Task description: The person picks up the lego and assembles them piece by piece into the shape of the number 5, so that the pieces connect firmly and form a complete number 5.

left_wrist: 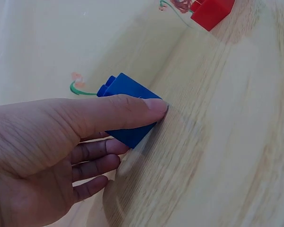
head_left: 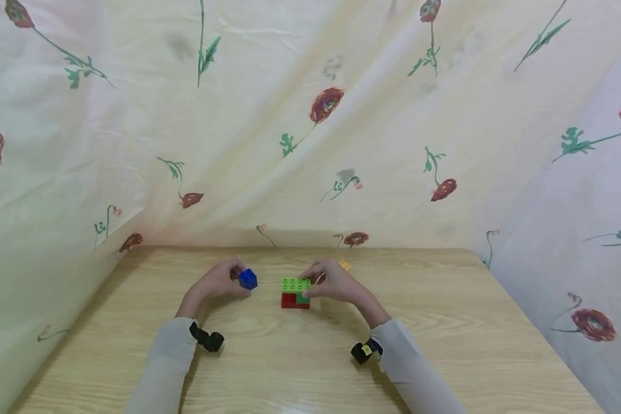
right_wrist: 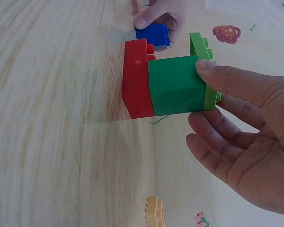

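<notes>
My left hand (head_left: 218, 282) pinches a blue toy brick (left_wrist: 132, 88) between thumb and fingers, its studs facing away from the palm in the left wrist view. To its right stands a small stack on the table. At the bottom is a red brick (right_wrist: 135, 80); a dark green brick (right_wrist: 176, 85) sits over one end of it. A thin light green plate (head_left: 295, 283) tops the stack, overhanging an open space above the red brick's other end. My right hand (head_left: 337, 283) holds this plate at its right end, thumb at the near edge and fingers behind.
A small yellow brick (head_left: 345, 265) lies toward the back of the wooden table (head_left: 290, 368), behind my right hand. A flower-printed cloth (head_left: 269, 190) hangs along the table's back and sides. Black wrist cameras (head_left: 214, 341) are strapped over both sleeves.
</notes>
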Demonstrator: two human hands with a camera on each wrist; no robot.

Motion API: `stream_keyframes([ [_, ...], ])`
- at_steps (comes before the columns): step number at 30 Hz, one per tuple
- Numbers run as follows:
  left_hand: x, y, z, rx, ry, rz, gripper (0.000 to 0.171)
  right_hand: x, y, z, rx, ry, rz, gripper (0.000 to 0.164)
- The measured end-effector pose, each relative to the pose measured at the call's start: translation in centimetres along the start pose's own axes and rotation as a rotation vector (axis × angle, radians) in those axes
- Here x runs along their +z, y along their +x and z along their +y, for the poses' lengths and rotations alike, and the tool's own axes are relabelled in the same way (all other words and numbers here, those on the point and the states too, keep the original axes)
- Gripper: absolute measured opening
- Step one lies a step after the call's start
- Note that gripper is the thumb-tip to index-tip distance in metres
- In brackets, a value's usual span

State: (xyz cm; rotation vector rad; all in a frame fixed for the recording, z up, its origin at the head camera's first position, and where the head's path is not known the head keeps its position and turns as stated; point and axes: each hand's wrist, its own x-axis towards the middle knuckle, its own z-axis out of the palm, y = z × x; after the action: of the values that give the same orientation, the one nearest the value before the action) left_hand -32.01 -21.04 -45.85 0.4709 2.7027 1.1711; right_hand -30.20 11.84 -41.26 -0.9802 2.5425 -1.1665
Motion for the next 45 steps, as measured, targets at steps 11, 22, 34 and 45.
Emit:
stream_keyframes([
  [11,-0.3,0.2,-0.7,0.010,-0.025,0.027,0.040,-0.2,0.2,-0.2,0.001,-0.014,0.005,0.037],
  [22,-0.9,-0.1,-1.5,-0.025,-0.061,0.030,0.044,-0.2,0.2,-0.2,0.018,-0.008,0.003,0.036],
  [34,-1.2,-0.1,-2.1,-0.022,-0.083,0.041,0.039,-0.2,0.3,0.1,0.021,0.001,-0.004,0.036],
  [45,-1.2,0.0,-2.1,-0.045,-0.094,0.034,0.037,-0.2,0.3,0.3,0.014,0.002,-0.009,0.036],
])
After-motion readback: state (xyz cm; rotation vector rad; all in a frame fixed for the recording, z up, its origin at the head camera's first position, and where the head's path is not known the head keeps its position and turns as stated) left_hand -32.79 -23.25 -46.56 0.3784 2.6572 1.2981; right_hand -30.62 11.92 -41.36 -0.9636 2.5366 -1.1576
